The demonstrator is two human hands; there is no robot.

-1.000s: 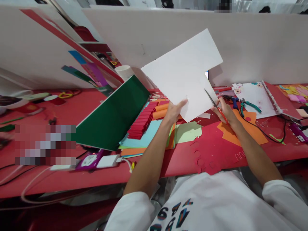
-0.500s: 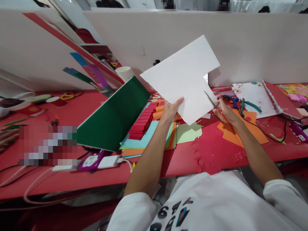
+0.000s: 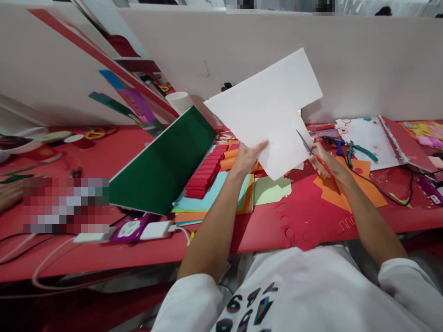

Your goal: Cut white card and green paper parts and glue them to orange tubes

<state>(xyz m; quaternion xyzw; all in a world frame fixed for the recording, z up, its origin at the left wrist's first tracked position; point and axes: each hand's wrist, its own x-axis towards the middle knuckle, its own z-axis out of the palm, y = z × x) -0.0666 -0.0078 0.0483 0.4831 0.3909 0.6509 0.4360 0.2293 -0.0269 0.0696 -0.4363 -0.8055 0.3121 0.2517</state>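
A large white sheet (image 3: 263, 110), with a corner cut out on its right side, is raised above the table. My left hand (image 3: 249, 157) pinches its lower left edge, thumb on top. My right hand (image 3: 321, 157) grips scissors (image 3: 323, 165) with red-orange handles. Their blades point up and left, lying over the sheet's lower right edge in view; whether they touch it I cannot tell. Under the sheet are red folded paper strips (image 3: 204, 175), orange paper rolls (image 3: 230, 160) and a stack of coloured paper (image 3: 214, 196).
A green board (image 3: 159, 166) leans at left beside a power strip (image 3: 128, 229). Right of my right hand lie green-handled pliers (image 3: 362, 152), a glue gun (image 3: 338, 145) and orange paper (image 3: 367, 186). Red cut paper (image 3: 304, 216) lies in front. Another person's hand (image 3: 14, 193) is at far left.
The white sheet has shifted slightly right in view and turned a little. My left hand moved slightly right with it, and the scissors stay in my right hand.
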